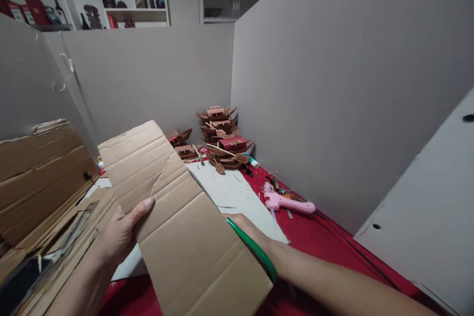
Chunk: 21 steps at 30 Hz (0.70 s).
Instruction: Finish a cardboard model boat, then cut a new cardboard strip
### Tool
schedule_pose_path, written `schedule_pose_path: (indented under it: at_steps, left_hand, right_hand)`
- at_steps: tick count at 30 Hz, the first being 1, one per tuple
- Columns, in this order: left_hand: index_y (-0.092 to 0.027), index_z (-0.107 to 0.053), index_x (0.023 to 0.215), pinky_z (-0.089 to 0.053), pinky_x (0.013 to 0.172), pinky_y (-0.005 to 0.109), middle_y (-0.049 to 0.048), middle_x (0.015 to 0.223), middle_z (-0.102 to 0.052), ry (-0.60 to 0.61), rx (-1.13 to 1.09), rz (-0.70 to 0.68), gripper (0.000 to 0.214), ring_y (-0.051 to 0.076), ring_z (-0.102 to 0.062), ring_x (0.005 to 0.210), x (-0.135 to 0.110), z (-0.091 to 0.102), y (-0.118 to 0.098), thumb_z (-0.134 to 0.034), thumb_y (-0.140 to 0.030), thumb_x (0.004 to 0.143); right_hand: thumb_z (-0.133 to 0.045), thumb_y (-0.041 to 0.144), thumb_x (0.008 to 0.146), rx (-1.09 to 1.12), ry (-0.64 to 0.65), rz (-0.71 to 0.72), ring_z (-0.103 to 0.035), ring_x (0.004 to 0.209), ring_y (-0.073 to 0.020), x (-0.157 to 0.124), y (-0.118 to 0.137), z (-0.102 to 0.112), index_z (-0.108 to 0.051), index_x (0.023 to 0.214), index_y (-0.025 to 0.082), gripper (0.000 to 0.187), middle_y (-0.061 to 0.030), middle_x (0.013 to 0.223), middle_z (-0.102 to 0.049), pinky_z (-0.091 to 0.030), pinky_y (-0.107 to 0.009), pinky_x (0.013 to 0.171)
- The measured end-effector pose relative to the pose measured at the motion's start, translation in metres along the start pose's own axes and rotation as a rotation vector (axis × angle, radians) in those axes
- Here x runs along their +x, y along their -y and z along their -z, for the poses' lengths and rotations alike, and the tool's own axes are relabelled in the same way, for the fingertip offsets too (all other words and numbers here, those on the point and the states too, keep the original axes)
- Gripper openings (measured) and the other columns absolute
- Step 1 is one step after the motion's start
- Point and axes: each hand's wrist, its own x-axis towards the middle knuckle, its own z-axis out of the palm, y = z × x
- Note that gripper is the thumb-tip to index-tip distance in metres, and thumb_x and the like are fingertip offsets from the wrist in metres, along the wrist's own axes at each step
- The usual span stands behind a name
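Note:
A long creased piece of cardboard [188, 227] is tilted up in front of me. My left hand [124, 227] grips its left edge, with the thumb lying on the front face. At the opposite edge, my right hand [246, 229] holds the piece from behind; the board hides its fingers. A curved green band [254, 246], which looks like a bangle, lies by my right wrist. Under the cardboard are white sheets [237, 192] on a red table surface [307, 242].
Several small brown model boats [225, 140] with oars are stacked in the back corner. A pink glue gun [289, 203] lies at right, its black cord [348, 237] trailing forward. More cardboard [40, 173] leans at left. Grey panels [326, 84] enclose the table; shelves [129, 12] stand beyond.

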Motion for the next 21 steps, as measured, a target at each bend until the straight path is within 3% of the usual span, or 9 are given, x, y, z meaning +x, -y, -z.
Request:
schedule_pose_path:
  at_steps: [9,16,21]
  left_hand:
    - [-0.019,-0.057,0.126,-0.056,0.077,0.037,0.0107,0.102,-0.073,0.018,-0.005,0.021,0.074,0.032,-0.068,0.088,0.002,0.001,-0.001,-0.082,-0.033,0.057]
    - [-0.019,-0.053,0.131,-0.054,0.082,0.038,0.0112,0.109,-0.071,0.071,-0.003,0.084,0.071,0.031,-0.066,0.097,0.001,0.001,0.013,-0.077,-0.033,0.065]
    - [-0.020,-0.050,0.133,-0.056,0.080,0.038,0.0117,0.111,-0.070,0.084,-0.007,0.100,0.075,0.032,-0.066,0.098,0.003,0.005,0.018,-0.077,-0.034,0.065]
  right_hand:
    - [-0.070,0.037,0.069,0.119,-0.002,-0.019,-0.056,0.066,-0.0180,-0.001,-0.005,-0.006,-0.071,0.083,0.012,0.028,-0.0005,0.071,-0.064,-0.048,-0.033,0.067]
    - [-0.062,0.036,0.075,-0.206,-0.008,0.169,-0.055,0.075,-0.0195,0.006,-0.004,0.006,-0.071,0.089,0.013,0.028,-0.0027,0.085,-0.067,-0.049,-0.034,0.074]
    - [-0.066,0.039,0.072,-0.050,-0.003,0.118,-0.053,0.072,-0.0182,0.000,0.005,-0.004,-0.071,0.087,0.013,0.030,-0.0018,0.079,-0.066,-0.048,-0.032,0.068]
